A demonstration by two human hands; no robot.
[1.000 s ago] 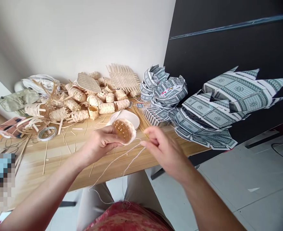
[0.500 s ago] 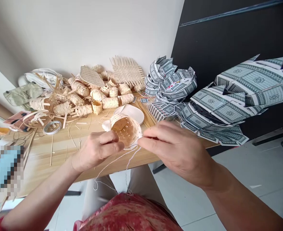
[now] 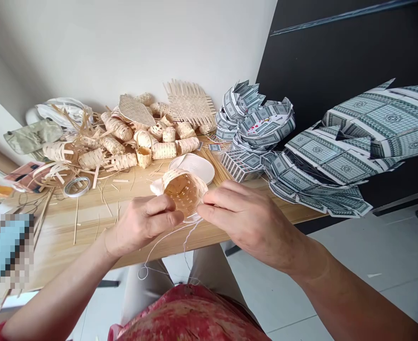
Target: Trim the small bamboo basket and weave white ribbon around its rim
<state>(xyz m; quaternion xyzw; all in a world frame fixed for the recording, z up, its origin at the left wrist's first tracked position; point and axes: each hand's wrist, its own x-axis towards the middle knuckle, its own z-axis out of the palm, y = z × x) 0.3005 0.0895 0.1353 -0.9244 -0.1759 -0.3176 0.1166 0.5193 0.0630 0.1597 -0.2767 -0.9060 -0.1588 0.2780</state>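
A small woven bamboo basket (image 3: pixel 184 192) sits between my hands above the table, its hollow inside facing me. My left hand (image 3: pixel 143 220) grips it from the left side, and the fingertips of my right hand (image 3: pixel 246 215) press against its right rim. A white sheet or lining (image 3: pixel 155 187) sticks out from behind the basket on the left. Thin white thread (image 3: pixel 169 246) runs down from the basket's lower edge and hangs in a loop past the table edge. Where the thread meets the basket is partly hidden by my fingers.
A wooden table (image 3: pixel 59 237) holds a white plate (image 3: pixel 195 168), a tape roll (image 3: pixel 77 187), thin bamboo sticks (image 3: pixel 212 163), and a heap of woven bamboo pieces (image 3: pixel 123 142). Folded playing-card structures (image 3: pixel 266 128) stand at the right, before a black wall panel (image 3: pixel 337 47).
My right hand has moved left from the thread onto the basket's rim. The basket has turned, with its hollow inside now facing me. The view has shifted slightly.
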